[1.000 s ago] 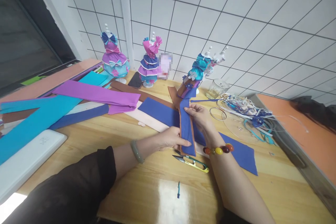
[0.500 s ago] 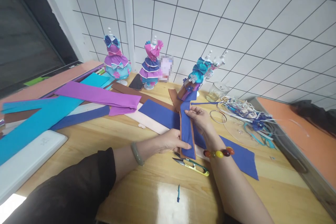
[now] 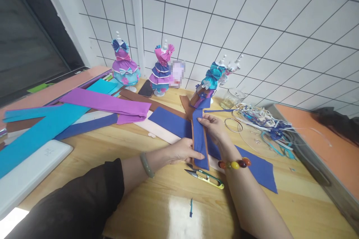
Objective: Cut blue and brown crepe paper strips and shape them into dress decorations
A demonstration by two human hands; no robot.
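Observation:
Both hands hold a narrow blue fabric strip (image 3: 199, 138) laid over a brown strip (image 3: 186, 105), whose edges show along its sides. My left hand (image 3: 183, 150) pinches the near end, thumb on top and fingers underneath. Higher up, my right hand (image 3: 211, 123) grips the right edge between thumb and fingers. Under them lie a wide blue fabric piece (image 3: 171, 121) and a pale pink strip (image 3: 159, 129). Thread snips (image 3: 204, 178) with yellow and green handles rest just below the strip's near end.
Dressed mini mannequins (image 3: 126, 63) stand along the tiled wall. Purple fabric (image 3: 106, 101) and turquoise fabric (image 3: 47, 127) overlap at left, beside a white device (image 3: 36, 171). At right are a glass jar (image 3: 232, 98), a heap of ribbon scraps (image 3: 260, 119) and an orange-topped box (image 3: 322, 142). A phone (image 3: 146, 88) lies behind.
Almost nothing differs. Both hands keep their hold on the layered strips in the same place; the view has shifted very slightly.

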